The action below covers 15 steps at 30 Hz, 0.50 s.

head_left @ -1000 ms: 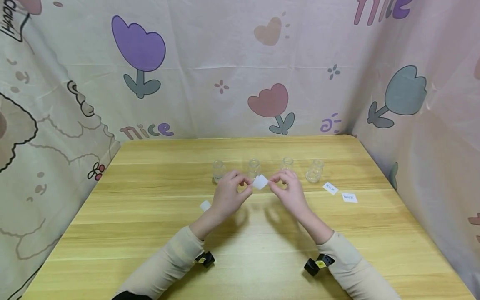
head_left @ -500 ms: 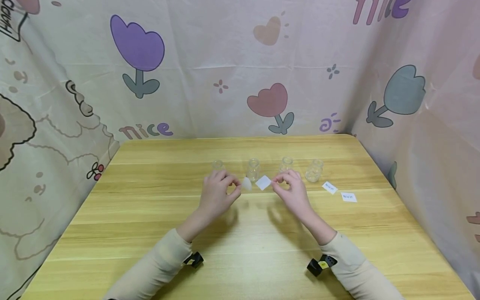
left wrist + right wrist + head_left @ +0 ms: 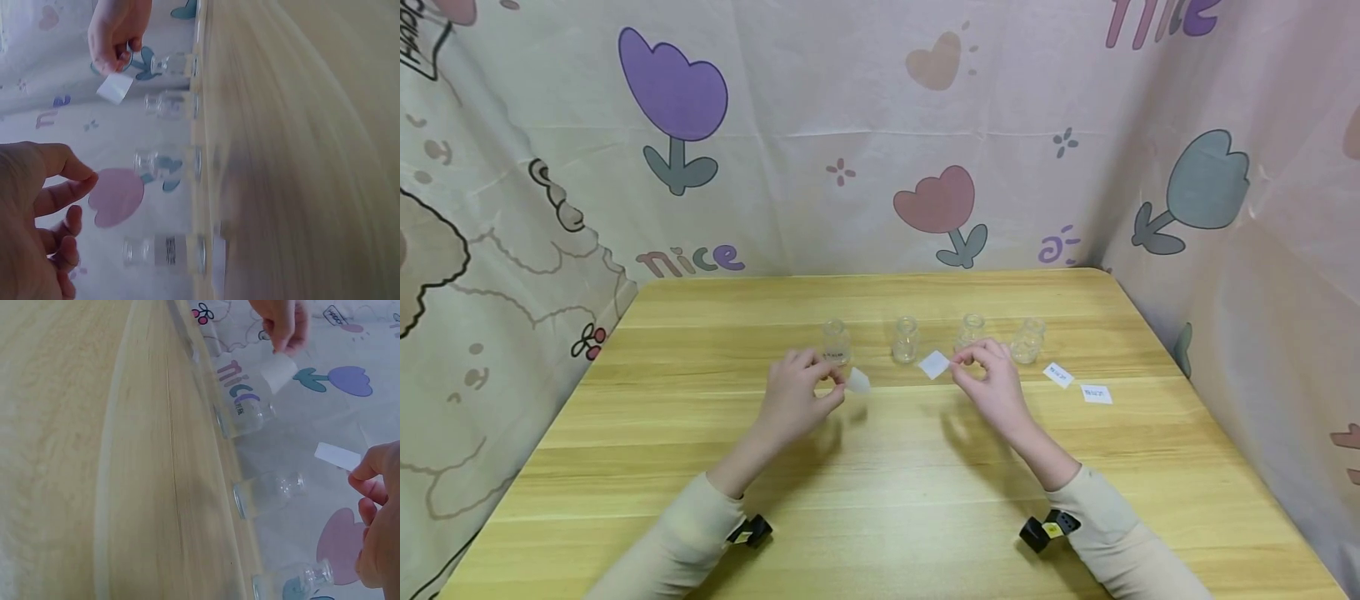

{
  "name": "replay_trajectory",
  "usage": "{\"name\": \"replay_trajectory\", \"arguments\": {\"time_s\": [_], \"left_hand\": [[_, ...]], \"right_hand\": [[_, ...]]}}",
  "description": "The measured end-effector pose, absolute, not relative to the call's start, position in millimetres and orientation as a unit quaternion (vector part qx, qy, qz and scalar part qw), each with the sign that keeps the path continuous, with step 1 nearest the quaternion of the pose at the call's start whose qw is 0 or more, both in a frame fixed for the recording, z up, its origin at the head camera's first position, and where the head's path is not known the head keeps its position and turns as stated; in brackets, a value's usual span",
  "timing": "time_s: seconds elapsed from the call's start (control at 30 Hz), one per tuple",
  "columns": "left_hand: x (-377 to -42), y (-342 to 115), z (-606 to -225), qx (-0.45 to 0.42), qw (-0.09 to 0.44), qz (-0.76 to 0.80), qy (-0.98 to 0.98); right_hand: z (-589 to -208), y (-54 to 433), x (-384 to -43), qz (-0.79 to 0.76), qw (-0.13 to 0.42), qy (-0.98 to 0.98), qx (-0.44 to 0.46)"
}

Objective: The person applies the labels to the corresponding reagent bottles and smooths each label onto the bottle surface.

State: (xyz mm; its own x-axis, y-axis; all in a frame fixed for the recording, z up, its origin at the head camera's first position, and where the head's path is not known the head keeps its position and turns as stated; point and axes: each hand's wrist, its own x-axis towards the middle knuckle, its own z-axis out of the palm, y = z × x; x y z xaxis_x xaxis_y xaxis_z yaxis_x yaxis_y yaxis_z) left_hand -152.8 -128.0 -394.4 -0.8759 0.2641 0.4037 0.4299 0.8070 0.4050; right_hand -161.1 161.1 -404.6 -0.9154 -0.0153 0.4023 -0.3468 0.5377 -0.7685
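My right hand pinches a small white label by its edge, a little above the table. The left hand pinches a whitish, slightly curled paper piece between thumb and forefinger, apart from the label; it looks like a peeled backing. In the right wrist view this paper piece hangs from the left fingertips. Several small glass jars stand upright in a row behind the hands. The leftmost jar bears a printed label; the second jar looks plain. My right hand partly covers the third jar.
The rightmost jar stands beyond my right hand. Two printed labels, one nearer and one farther, lie flat to its right. A white paper scrap lies near the labelled jar. A patterned curtain hangs behind the wooden table.
The left hand has drawn away to the left, carrying the paper piece off the label. The right hand, still pinching the label, has shifted slightly right.
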Motion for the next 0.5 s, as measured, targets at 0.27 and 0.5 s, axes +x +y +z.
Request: {"name": "replay_trajectory", "arguments": {"time_s": [0.27, 0.5], "left_hand": [[-157.3, -157.1, -397.0, -0.149, 0.066, -0.283, -0.945], [-164.9, -169.0, -405.2, -0.149, 0.012, -0.317, -0.937]], "right_hand": [[-406.2, 159.5, -161.0, 0.446, 0.19, -0.867, 0.118], [-408.1, 156.2, -162.5, 0.418, 0.214, -0.872, 0.139]]}}
